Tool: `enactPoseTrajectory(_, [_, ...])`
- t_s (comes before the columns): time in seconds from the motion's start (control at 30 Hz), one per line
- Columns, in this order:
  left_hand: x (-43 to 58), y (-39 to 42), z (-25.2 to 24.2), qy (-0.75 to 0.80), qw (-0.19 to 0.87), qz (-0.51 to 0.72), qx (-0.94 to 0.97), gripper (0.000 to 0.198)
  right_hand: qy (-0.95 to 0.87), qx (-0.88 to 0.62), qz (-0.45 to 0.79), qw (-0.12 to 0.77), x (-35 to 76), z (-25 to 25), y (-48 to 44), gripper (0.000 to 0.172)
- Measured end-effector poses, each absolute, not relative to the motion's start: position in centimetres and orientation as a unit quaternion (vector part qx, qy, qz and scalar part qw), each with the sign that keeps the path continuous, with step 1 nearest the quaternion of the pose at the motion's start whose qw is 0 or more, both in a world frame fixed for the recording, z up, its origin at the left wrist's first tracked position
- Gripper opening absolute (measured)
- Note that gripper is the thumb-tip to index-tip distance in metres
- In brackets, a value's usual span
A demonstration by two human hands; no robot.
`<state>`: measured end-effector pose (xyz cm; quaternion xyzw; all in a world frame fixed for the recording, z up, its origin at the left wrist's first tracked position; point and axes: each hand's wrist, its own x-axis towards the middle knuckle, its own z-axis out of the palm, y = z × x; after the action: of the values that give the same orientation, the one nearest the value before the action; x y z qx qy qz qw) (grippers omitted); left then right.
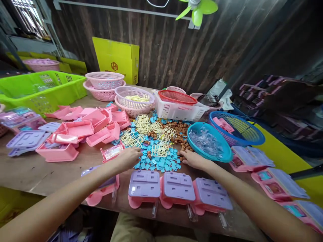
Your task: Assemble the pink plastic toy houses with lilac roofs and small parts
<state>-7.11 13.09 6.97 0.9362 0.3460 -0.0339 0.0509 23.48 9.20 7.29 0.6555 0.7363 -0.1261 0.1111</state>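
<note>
Bare forearms reach inward, the left (63, 205) from seven o'clock and the right (248, 193) from five, with a heap of blue pieces (160, 164) as the dial's centre. That heap lies on the brown worktop (21, 171), between the person's two hands.

Left hand (130, 158) sits palm down at nine o'clock, at the heap's edge; its fingers angle down, and whether they pinch anything cannot be told. Just beside it lies a pink-and-clear piece (112, 153). Right hand (194, 159) is at three o'clock, near the edge of the brown pieces (181, 131); its fingers curl toward the worktop, and again one cannot tell if they are gripping something.

Cream frames (143, 123) lie over the heap toward twelve, and the brown pieces spread at one. Close at six o'clock stands a row of three purple-topped pink boxes (144, 184), with clear parts (154, 210) at their near edges. Another such box (108, 191) is partly hidden under the left forearm at eight.

At three o'clock, beyond the right hand, a turquoise basin (229, 153) holds clear pieces (205, 139); a blue basket (253, 137) stands just past it. Pink trays (80, 129) pile up at ten. A lilac basket (152, 98) with cream pieces stands at eleven, and at one is a white crate (176, 113) topped by a red basket (178, 96).
</note>
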Motion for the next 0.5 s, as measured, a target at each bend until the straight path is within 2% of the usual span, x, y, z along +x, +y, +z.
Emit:
enactPoseTrajectory(0.13, [-2.5, 15.9, 5.2, 0.295, 0.061, -0.065, 0.951, 0.024, 0.757, 0.631, -0.146, 0.091, 24.2, 4.9, 10.4, 0.039])
enactPoseTrajectory(0.37, [-0.8, 17.3, 4.2, 0.279, 0.077, -0.058, 0.955, 0.015, 0.737, 0.643, -0.205, 0.013, 25.8, 5.1, 9.9, 0.017])
enactPoseTrajectory(0.5, [-1.4, 17.9, 5.2, 0.342, 0.097, -0.037, 0.934, 0.008, 0.697, 0.659, -0.283, -0.032, 26.4, 5.7, 8.5, 0.025])
